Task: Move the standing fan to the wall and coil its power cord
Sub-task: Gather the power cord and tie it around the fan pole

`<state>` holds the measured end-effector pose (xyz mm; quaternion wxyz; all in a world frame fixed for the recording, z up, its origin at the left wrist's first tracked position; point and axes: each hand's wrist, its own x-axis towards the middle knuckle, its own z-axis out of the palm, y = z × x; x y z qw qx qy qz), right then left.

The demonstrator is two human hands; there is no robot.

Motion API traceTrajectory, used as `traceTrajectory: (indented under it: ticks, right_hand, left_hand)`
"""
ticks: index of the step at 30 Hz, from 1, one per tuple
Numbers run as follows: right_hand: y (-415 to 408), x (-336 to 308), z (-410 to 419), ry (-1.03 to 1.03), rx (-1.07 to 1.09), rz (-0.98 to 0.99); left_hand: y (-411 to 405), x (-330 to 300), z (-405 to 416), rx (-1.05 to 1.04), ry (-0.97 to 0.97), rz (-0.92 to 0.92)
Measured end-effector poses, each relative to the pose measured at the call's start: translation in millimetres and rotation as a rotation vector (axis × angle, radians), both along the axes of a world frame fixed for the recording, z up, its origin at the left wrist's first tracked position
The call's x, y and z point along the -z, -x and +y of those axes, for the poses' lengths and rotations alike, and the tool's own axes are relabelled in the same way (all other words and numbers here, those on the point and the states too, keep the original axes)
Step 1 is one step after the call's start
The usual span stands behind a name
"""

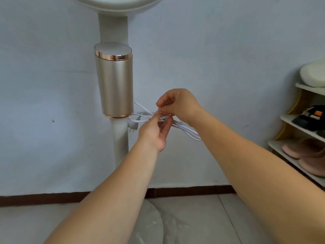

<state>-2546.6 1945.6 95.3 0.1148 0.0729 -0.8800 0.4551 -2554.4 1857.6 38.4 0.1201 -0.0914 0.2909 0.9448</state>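
Observation:
The standing fan point(114, 85) is upright against the pale wall point(44, 85), with a white pole, a gold cylinder on it and a round base point(154, 224) on the floor. Its white power cord point(188, 131) is gathered into a bundle of loops just right of the pole, below the cylinder. The plug point(132, 124) hangs at the bundle's left end with its prongs pointing down. My left hand point(154, 132) pinches the bundle's middle from below. My right hand point(177, 104) pinches the same spot from above, fingertips close to those of the left.
A white shoe rack point(299, 131) stands at the right edge, holding pink slippers point(309, 155), dark shoes and a pale cushion on top. A dark brown skirting board point(52, 198) runs along the foot of the wall. The floor is light grey tile.

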Motion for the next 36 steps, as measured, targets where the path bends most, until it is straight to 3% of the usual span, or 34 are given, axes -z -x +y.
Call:
traceTrajectory:
  ticks: [12,24,28,36]
  right_hand:
    - [13.5,7.0,6.7,-0.175,-0.041,0.044]
    - [18.7,0.2,10.2,-0.557,-0.08,0.08]
    - [18.0,1.3,10.1,-0.626,-0.092,0.108]
    - [20.4,3.5,6.8,-0.656,-0.061,0.124]
  left_hand:
    - [4.2,9.1,-11.4,0.121,0.086,0.218]
    - [5.4,18.7,-19.7,0.194,0.179,0.213]
    - [8.3,22.0,-18.8,0.166,0.264,0.234]
    - [9.3,22.5,-20.0,0.17,0.23,0.313]
